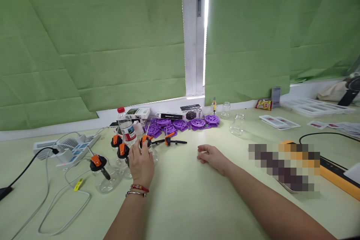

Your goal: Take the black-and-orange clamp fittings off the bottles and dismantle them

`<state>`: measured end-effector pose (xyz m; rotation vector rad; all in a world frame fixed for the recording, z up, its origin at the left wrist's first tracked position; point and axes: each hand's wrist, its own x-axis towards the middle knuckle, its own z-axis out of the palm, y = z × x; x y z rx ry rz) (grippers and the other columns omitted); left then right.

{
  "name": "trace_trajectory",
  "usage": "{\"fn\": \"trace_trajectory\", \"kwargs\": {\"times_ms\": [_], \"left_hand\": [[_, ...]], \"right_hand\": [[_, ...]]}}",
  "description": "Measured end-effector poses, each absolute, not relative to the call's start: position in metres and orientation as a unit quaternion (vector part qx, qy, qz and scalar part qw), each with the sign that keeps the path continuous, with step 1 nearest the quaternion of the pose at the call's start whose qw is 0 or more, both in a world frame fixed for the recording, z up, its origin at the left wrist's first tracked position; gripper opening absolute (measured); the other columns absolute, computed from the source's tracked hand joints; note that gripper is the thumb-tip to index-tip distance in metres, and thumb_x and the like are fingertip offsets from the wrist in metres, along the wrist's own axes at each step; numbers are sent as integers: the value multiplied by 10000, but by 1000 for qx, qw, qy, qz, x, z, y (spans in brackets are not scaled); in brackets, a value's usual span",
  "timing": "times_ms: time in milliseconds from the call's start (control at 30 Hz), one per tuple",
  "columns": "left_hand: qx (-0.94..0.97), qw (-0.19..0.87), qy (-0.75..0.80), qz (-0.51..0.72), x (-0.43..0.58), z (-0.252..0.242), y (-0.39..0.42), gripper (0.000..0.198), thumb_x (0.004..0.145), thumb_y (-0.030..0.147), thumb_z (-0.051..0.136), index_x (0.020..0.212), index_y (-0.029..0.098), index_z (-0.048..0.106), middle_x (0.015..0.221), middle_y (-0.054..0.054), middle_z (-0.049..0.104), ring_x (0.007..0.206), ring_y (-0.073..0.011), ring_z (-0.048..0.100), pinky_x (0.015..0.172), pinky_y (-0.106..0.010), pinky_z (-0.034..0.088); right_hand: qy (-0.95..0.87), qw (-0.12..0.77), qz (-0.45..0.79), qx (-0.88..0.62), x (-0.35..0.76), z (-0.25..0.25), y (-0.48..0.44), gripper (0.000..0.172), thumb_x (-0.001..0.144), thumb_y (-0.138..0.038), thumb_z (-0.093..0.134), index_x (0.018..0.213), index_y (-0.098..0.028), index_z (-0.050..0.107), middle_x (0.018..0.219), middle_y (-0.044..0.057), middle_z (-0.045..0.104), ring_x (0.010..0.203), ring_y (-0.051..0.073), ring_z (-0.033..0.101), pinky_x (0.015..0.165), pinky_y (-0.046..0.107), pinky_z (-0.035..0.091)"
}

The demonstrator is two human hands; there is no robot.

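My left hand (141, 165) reaches forward with its fingers wrapped on a clear glass bottle with a black and orange spray top (146, 142). Similar spray bottles (121, 153) stand just left of it, and one (102, 174) lies tipped on the table. My right hand (211, 157) rests on the pale green table (185, 198), fingers loosely curled, holding nothing. A loose black and orange spray head (170, 141) lies between the two hands, further back.
Purple plastic discs (182, 124) are piled at the back beside small boxes (191, 112) and a water bottle (126, 126). Empty glass jars (237, 124) stand right of them. A power strip (66, 148) with cables lies left. A blurred-out patch (284, 168) and an orange bar (337, 180) lie right.
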<state>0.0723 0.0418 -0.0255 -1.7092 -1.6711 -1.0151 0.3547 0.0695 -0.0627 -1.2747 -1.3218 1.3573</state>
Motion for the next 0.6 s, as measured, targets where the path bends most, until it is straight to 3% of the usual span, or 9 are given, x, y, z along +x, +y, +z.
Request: {"fn": "trace_trajectory", "kwargs": {"times_ms": [100,200,300,367,467,600], "left_hand": [[-630,267,-613,-395,77,-23,38,365,825,185,492,1183,131,536,1311,-184,422,1259,-336,325,1029,-517,302],[-644,252,-585,-425,86,-23,33,358,828,192,497,1184,175,531,1353,-152,399,1285,-332,300,1041,-530,282],[-703,207,-533,-423,98,-27,30,358,837,174,479,1193,196,511,1358,-131,402,1290,-306,315,1048,-509,296],[-750,159,-505,-396,106,-31,29,373,843,152,453,1212,191,487,1351,-132,408,1287,-285,331,1055,-493,302],[-795,80,-489,-350,115,-39,30,406,832,133,450,1235,182,455,1354,-133,403,1292,-265,329,1063,-475,314],[-805,-20,-497,-323,118,-47,32,461,807,140,484,1260,204,424,1401,-121,354,1318,-247,308,1059,-452,342]], "right_hand": [[-476,480,433,-597,370,-59,88,500,664,-297,678,1127,-186,527,1135,118,555,773,175,615,698,318,514],[-418,521,337,-664,394,-53,110,715,683,-346,625,1307,-183,318,1275,174,420,982,250,559,793,361,488],[-377,552,224,-709,426,-52,134,878,660,-350,630,1362,-143,145,1392,204,238,1244,326,325,1010,425,311],[-360,529,91,-763,447,-54,149,873,614,-342,668,1323,-102,218,1334,220,327,1249,363,302,1032,457,250],[-332,470,40,-817,472,-59,167,891,607,-388,689,1320,-137,218,1357,225,306,1222,375,308,971,455,302],[-365,444,52,-817,492,-62,184,886,658,-417,644,1333,-89,173,1320,339,273,1192,427,295,829,510,339]]}}
